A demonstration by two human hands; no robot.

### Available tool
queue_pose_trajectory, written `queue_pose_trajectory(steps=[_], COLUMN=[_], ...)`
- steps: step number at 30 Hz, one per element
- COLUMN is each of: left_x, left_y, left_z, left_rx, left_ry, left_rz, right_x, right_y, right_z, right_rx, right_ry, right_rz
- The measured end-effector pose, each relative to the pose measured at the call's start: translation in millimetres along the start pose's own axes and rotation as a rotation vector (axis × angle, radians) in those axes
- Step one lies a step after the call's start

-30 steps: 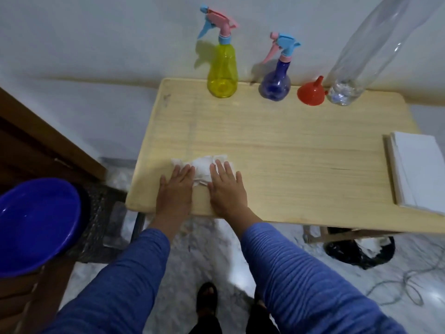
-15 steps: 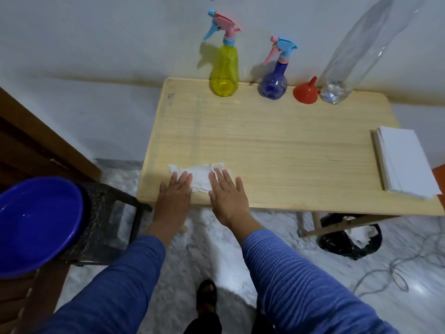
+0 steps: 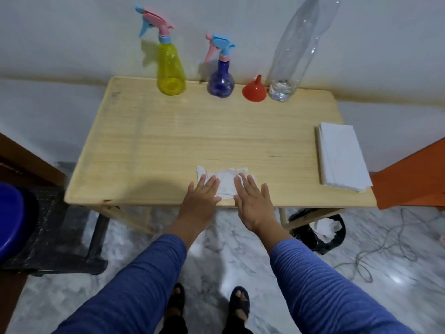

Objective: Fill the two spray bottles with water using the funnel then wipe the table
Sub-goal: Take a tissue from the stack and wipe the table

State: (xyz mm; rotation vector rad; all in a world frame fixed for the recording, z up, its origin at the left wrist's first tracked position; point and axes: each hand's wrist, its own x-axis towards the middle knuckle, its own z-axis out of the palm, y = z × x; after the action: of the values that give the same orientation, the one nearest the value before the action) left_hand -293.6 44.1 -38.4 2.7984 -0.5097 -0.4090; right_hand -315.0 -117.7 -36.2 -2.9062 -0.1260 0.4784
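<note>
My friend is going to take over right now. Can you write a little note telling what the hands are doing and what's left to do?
Left hand and right hand: flat and open, pressing a white tissue at the table's near edge.
Yellow spray bottle, purple spray bottle, red funnel and clear bottle stand along the far edge, sprayers on.
Spare tissues lie on the right.
Left: finish wiping.

The tall clear plastic bottle (image 3: 297, 51), far beyond the right hand (image 3: 252, 201), is cut off by the top edge, so its cap end can't be seen. Both hands cover approx. the near half of the crumpled white paper tissue (image 3: 225, 179). The round blue plastic basin (image 3: 9, 218), well left of the left hand (image 3: 201, 200), is cropped by the frame edge.
</note>
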Motion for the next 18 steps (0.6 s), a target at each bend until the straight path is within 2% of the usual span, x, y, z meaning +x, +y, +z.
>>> queue_pose_trajectory(steps=[6, 8, 14, 18], left_x=[21.6, 19.9, 10.7, 1.7], left_y=[55.0, 60.8, 58.3, 60.2], left_z=[28.6, 31.8, 40.3, 35.8], left_rx=[-0.004, -0.02, -0.063, -0.16], left_ry=[-0.002, 0.061, 0.195, 0.153], left_rz=[-0.019, 0.001, 0.109, 0.1], right_x=[-15.8, -20.7, -25.0, -26.0], right_y=[76.7, 94.2, 115.2, 113.7], right_z=[1.5, 2.9, 6.5, 6.0], right_rx=[0.068, 0.12, 0.267, 0.374], right_ry=[0.068, 0.133, 0.283, 0.288], right_rz=[-0.06, -0.122, -0.253, -0.235])
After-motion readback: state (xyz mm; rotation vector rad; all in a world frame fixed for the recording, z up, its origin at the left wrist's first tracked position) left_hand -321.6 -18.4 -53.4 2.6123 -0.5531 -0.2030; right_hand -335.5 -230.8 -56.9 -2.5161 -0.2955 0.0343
